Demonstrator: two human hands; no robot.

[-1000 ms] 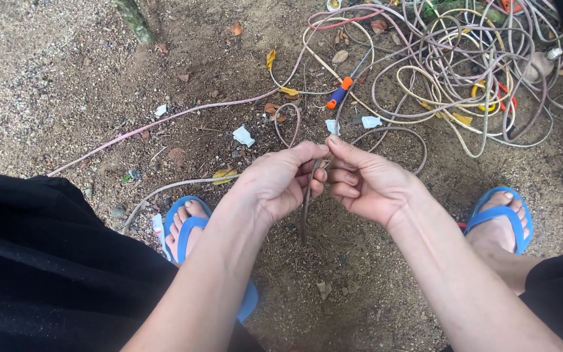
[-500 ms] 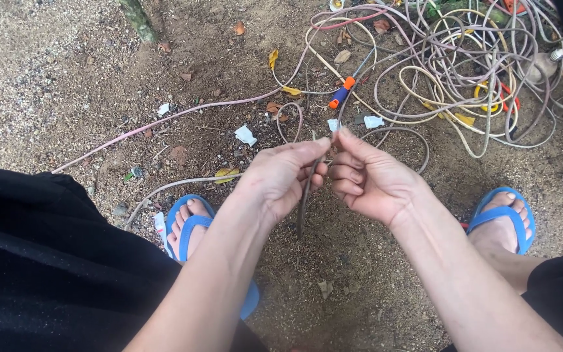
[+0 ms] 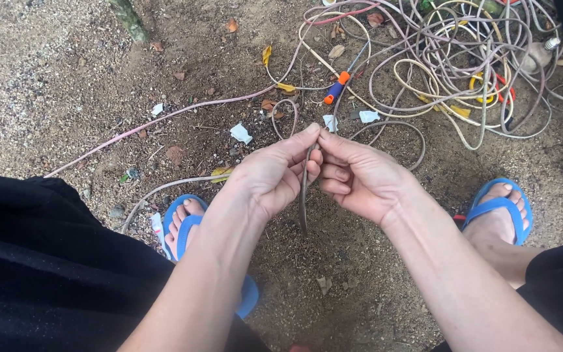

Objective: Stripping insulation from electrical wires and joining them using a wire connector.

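Note:
My left hand and my right hand meet fingertip to fingertip over bare dirt, both pinching one thin greyish wire. The wire hangs down between my palms, its lower end near the ground. Behind my hands lies a large tangle of pale, pink and yellow cables. A tool with an orange and blue handle rests at the tangle's near edge.
My feet wear blue flip-flops, the left one below my left hand, the right one at the right. A long pink cable runs across the dirt to the left. White paper scraps and dry leaves dot the ground.
My hands have stayed together on the wire, with the fingers shifting slightly at its top. Nothing else has moved.

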